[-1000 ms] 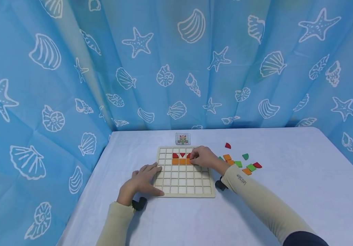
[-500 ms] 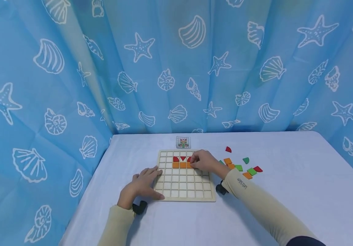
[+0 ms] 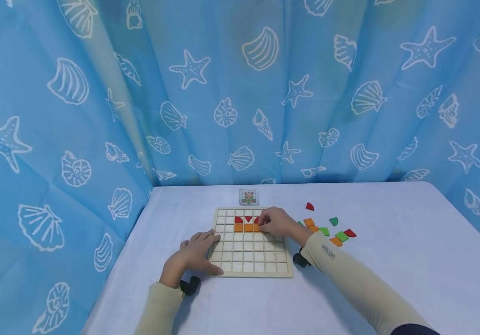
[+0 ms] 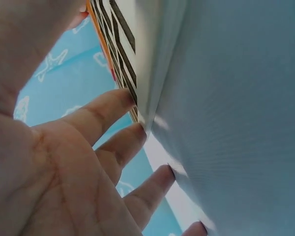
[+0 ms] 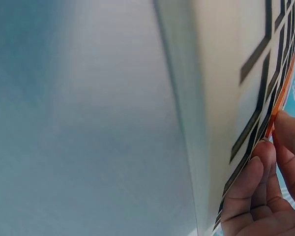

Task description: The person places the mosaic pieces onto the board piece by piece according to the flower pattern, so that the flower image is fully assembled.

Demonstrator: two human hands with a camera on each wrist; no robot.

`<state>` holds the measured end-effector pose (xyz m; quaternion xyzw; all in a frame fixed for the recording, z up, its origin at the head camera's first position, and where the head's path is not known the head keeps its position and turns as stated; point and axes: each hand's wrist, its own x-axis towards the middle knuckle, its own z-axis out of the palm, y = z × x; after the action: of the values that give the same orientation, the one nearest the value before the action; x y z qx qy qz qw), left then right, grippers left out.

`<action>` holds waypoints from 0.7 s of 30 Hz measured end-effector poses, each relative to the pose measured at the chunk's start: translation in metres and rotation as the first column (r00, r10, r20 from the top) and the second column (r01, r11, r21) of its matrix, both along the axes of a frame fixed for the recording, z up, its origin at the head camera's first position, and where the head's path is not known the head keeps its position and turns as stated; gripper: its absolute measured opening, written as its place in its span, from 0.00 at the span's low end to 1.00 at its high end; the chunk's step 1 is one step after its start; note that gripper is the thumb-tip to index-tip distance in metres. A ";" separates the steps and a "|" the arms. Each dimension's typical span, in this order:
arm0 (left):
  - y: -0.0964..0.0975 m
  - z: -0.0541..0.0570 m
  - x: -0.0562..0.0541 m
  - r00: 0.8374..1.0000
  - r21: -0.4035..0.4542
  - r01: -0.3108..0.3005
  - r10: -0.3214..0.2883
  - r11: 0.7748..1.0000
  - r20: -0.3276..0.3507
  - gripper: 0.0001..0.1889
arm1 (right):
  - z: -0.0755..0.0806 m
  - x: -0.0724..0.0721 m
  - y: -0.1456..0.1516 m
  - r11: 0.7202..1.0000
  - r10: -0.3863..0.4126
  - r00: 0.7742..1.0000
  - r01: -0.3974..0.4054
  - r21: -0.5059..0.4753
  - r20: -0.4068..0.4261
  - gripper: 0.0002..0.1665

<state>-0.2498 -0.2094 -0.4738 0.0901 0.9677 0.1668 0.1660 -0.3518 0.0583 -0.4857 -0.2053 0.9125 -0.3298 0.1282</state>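
Note:
A pale wooden grid board [image 3: 238, 256] lies on the table. Set in its cells are two red quarter-round tiles [image 3: 238, 219], a small red triangle [image 3: 248, 218] and a row of orange square tiles [image 3: 248, 227]. My right hand [image 3: 278, 222] pinches the rightmost orange tile [image 3: 256, 228] at the row's end, partly covering it. In the right wrist view its thumb and fingertips meet at an orange edge [image 5: 274, 117] low over the grid. My left hand [image 3: 195, 255] is spread along the board's left side, thumb at the near left corner and fingertips [image 4: 128, 97] against the rim.
A small pattern card [image 3: 249, 197] lies behind the board. To the right are loose orange tiles [image 3: 336, 241], green tiles [image 3: 342, 236], red pieces [image 3: 350, 233] and a dark green quarter-round [image 3: 334, 221]. A blue shell-print curtain [image 3: 240, 116] stands behind the white table [image 3: 240, 307].
The whole head view has shifted slightly, so the table sits lower in it. Both hands keep nearly the same place on the board, the right still at the orange tile.

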 end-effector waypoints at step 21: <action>-0.002 -0.001 -0.002 1.000 -0.001 -0.011 0.011 1.000 0.016 0.53 | 0.025 -0.012 0.064 0.999 -0.038 0.998 0.040 -0.028 0.041 0.13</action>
<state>-0.2518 -0.2116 -0.4750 0.0834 0.9670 0.1679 0.1728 -0.3641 0.1222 -0.4609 -0.1826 0.9087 -0.3496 0.1370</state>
